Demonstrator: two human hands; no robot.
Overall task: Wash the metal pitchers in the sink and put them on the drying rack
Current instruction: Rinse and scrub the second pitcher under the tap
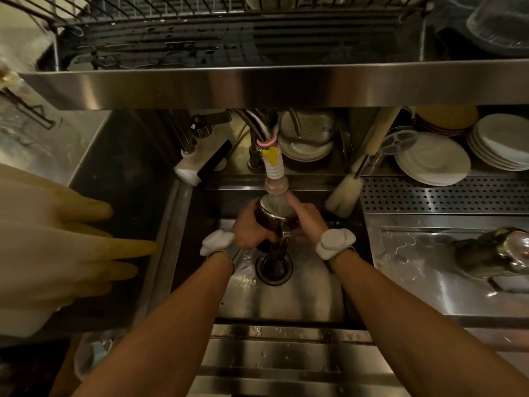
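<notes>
A metal pitcher (pixel 273 222) is held upright over the sink (pixel 286 299), right under the faucet head (pixel 276 184), and water sprays into its mouth. My left hand (pixel 247 229) wraps around its left side. My right hand (pixel 307 217) grips the right side, one finger lying along the rim. The handle points toward me, above the drain (pixel 274 267). A second metal pitcher (pixel 495 252) lies on its side on the wet counter at the right. The wire drying rack (pixel 177 32) sits on the steel shelf overhead.
Rubber gloves (pixel 65 245) hang at the left beside the sink. Stacked white plates (pixel 432 159) and bowls (pixel 306 144) sit behind the sink under the shelf. A bottle brush (pixel 345 196) leans at the sink's back right corner, by a perforated tray (pixel 446 196).
</notes>
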